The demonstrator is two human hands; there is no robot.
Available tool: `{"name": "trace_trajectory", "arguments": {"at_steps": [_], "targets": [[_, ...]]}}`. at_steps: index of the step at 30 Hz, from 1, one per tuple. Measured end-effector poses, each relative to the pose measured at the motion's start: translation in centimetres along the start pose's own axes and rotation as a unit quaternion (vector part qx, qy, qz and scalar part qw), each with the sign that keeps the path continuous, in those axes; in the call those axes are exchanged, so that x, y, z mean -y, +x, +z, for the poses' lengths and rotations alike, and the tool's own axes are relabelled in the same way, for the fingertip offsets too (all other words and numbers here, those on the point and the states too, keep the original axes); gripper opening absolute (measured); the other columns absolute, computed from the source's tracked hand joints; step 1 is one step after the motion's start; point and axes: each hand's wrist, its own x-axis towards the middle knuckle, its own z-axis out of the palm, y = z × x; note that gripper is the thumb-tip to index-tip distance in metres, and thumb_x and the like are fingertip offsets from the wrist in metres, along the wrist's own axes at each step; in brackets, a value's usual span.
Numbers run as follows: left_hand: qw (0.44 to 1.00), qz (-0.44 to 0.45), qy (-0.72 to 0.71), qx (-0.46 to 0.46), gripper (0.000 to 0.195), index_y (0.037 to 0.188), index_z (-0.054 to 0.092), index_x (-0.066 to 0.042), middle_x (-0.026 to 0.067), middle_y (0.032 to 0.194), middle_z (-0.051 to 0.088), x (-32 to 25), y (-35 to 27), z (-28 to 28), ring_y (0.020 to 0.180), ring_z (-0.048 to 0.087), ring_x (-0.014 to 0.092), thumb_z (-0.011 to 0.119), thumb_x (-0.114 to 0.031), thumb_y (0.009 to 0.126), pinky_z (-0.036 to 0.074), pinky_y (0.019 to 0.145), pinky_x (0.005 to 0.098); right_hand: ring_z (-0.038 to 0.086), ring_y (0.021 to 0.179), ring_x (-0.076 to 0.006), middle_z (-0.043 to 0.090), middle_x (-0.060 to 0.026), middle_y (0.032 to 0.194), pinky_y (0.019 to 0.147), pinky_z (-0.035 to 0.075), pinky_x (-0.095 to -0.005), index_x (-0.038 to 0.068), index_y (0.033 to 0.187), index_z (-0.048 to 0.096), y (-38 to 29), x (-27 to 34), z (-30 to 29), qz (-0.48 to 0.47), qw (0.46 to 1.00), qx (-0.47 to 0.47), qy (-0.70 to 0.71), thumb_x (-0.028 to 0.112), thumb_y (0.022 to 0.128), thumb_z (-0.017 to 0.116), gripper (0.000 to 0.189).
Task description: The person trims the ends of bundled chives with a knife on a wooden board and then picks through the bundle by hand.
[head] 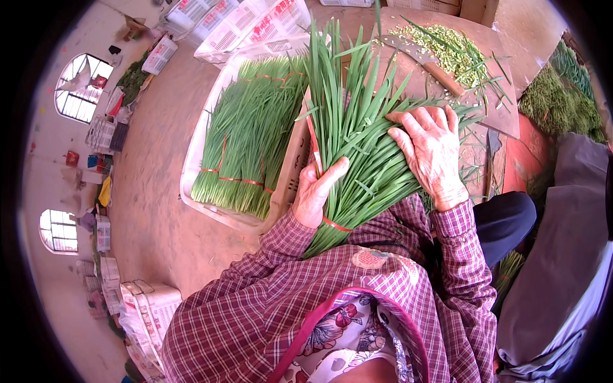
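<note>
A large bunch of garlic chives lies across my lap, its leaves fanned towards the far side. Around its lower part runs a red tie. My left hand grips the left side of the bunch, thumb on top. A red strip stands up along the leaves by that thumb. Over the right side of the leaves, my right hand is curled, holding them. Beside my left arm a white plastic crate holds several chive bundles bound with red ties.
A cleaver with a wooden handle lies on a board beside chopped chive ends. Other crates stand at the far side. Dark green bundles and a grey cloth-covered shape are at the right.
</note>
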Motion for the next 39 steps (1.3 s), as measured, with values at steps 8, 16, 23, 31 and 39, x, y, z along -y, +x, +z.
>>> {"name": "trace_trajectory", "arguments": {"at_steps": [8, 16, 23, 31, 39], "targets": [[1.0, -0.001, 0.018, 0.02, 0.033, 0.125, 0.057, -0.004, 0.0011, 0.114, 0.063, 0.1, 0.1, -0.3, 0.103, 0.057, 0.009, 0.059, -0.012, 0.092, 0.045, 0.091, 0.0267, 0.053, 0.087, -0.0237, 0.056, -0.0033, 0.081, 0.091, 0.037, -0.0432, 0.014, 0.087, 0.065, -0.8, -1.6, 0.6, 0.029, 0.999, -0.014, -0.012, 0.032, 0.086, 0.062, 0.018], [0.999, -0.035, 0.031, 0.017, 0.04, 0.126, 0.056, -0.003, 0.0022, 0.115, 0.062, -0.9, 1.5, -0.6, 0.103, 0.057, 0.01, 0.061, -0.021, 0.092, 0.045, 0.09, 0.0275, 0.057, 0.098, -0.0264, 0.06, -0.0072, 0.105, 0.089, 0.041, -0.0408, 0.016, 0.113, 0.061, -1.1, -5.5, -1.4, 0.112, 0.989, -0.027, -0.095, 0.027, 0.087, 0.064, 0.029], [0.981, -0.152, -0.121, 0.02, 0.037, 0.123, 0.056, -0.006, 0.0082, 0.115, 0.064, -2.0, 8.1, -2.7, 0.097, 0.065, 0.018, 0.062, -0.025, 0.092, 0.055, 0.086, 0.0345, 0.052, 0.109, -0.0295, 0.055, -0.0104, 0.119, 0.095, 0.04, -0.0424, 0.015, 0.132, 0.051, -1.6, -3.8, -4.4, 0.049, 0.995, -0.087, -0.023, 0.025, 0.079, 0.072, 0.058], [0.945, -0.231, -0.158, 0.168, 0.038, 0.12, 0.054, -0.005, 0.0088, 0.112, 0.063, -3.9, 10.9, 0.2, 0.089, 0.065, 0.018, 0.058, -0.032, 0.094, 0.057, 0.076, 0.0334, 0.041, 0.129, -0.0212, 0.046, 0.0033, 0.134, 0.107, 0.031, -0.0491, 0.029, 0.136, 0.046, -0.2, 3.3, -3.5, -0.119, 0.988, 0.095, 0.001, 0.017, 0.06, 0.078, 0.083], [0.883, -0.056, -0.037, 0.465, 0.053, 0.132, 0.045, 0.0, 0.016, 0.11, 0.065, -7.0, 11.2, -1.4, 0.099, 0.064, 0.024, 0.048, -0.04, 0.097, 0.051, 0.089, 0.0295, 0.054, 0.108, -0.0307, 0.058, -0.0127, 0.112, 0.101, 0.036, -0.0455, 0.006, 0.124, 0.052, 4.8, 1.0, -6.2, -0.07, 0.993, -0.079, 0.052, 0.04, 0.061, 0.079, 0.076]]}}
